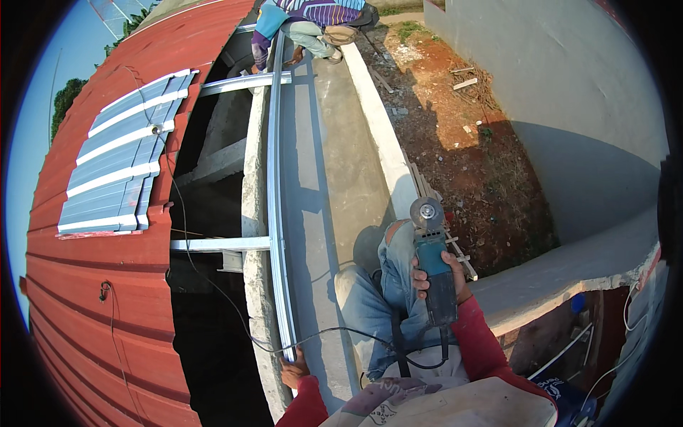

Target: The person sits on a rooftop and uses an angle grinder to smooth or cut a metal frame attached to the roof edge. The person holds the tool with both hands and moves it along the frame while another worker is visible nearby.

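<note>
My right hand (455, 276) is wrapped round the body of a teal and black angle grinder (431, 253), held upright over my right knee. The grinder's round cutting disc (427, 212) points away from me, touching nothing. Lower left, my left hand (294, 368) grips the near end of a long silvery metal channel (276, 178). The channel runs away from me along the top of a rough concrete wall (255, 185). Two metal cross beams (220, 244) meet it from the left. From the grinder a black cord (334, 329) stretches left across the channel.
Left, beyond a dark open gap (203, 320), slopes a red metal roof (107, 299) bearing blue and white roofing sheets (117, 167). A co-worker (313, 28) bends over the channel's far end. Right of the concrete ledge (380, 142) lie lower red soil (484, 192) and a grey wall (590, 92).
</note>
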The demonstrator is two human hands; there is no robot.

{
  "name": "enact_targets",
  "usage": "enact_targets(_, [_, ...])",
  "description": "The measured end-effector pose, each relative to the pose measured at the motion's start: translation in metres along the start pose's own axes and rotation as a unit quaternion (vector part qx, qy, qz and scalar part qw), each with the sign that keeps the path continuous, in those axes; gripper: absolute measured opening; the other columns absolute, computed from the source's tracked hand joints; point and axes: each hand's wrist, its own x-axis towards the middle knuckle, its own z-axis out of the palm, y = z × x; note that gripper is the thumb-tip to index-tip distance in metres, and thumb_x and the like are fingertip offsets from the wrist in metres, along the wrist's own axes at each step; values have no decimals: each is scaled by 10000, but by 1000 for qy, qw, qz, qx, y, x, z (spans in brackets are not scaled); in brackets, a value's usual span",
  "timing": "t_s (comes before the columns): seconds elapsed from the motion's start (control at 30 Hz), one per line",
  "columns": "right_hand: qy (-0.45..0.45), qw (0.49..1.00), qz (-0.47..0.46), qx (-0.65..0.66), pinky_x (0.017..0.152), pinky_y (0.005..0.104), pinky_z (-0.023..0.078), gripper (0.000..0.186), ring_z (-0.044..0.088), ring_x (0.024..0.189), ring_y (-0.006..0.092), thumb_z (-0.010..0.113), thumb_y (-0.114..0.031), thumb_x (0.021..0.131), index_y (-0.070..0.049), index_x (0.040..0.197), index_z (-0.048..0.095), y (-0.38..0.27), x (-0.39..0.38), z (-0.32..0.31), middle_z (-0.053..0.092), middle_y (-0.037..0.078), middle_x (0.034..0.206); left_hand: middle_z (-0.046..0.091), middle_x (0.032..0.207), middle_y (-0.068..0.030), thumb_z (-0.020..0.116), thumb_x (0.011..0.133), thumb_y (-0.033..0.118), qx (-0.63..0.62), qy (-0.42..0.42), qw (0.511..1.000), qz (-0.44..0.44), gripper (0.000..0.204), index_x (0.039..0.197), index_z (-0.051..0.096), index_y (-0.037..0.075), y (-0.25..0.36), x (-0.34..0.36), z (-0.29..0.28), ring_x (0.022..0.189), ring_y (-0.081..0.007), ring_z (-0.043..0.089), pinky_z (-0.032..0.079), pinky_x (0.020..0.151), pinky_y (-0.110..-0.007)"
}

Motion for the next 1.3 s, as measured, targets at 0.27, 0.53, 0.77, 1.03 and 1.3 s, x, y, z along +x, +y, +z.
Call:
enact_targets(0.27, [-6, 1000, 21, -4, 713, 385, 492, 600, 527, 794, 191, 556, -506, 902, -13, 1224, 445, 4, 1, -4, 498, 72, 901, 708, 881, -231, 616, 699, 770, 21, -40, 999, -17, 836, 1072, 663, 23, -13, 2, 6, 817, -397, 695, 543, 722, -475])
enact_targets(0.53, [-68, 996, 38, 38, 763, 421, 489, 638, 514, 850, 201, 600, -481, 905, -33, 1289, 360, -3, 2, -17, 469, 84, 968, 719, 891, -153, 604, 696, 787, -26, -60, 997, -30, 756, 1009, 625, 99, -1, 9, -8, 848, -349, 697, 547, 734, -447])
enact_targets(0.77, [-106, 990, 74, 59, 836, 454, 455, 618, 527, 928, 231, 596, -438, 918, -44, 1308, 323, -6, 8, -13, 456, 102, 1022, 715, 882, -144, 602, 689, 800, -62, -89, 992, -57, 772, 1045, 593, 115, -6, 7, -9, 829, -326, 701, 547, 705, -434])
enact_targets(1.03, [-87, 991, 92, 38, 828, 428, 456, 600, 537, 921, 212, 617, -409, 911, -49, 1295, 328, 2, 9, -6, 465, 90, 1013, 719, 938, -132, 620, 692, 787, -66, -116, 990, -47, 795, 1093, 606, 101, -15, 5, 3, 857, -309, 707, 551, 722, -410])
enact_targets(1.3, [-67, 994, 73, 34, 774, 384, 483, 598, 554, 859, 193, 655, -385, 889, -42, 1263, 340, 7, 13, 4, 471, 83, 985, 713, 903, -126, 557, 704, 821, -46, -91, 994, -38, 811, 1061, 595, 94, -13, 13, -1, 835, -298, 708, 562, 702, -406])
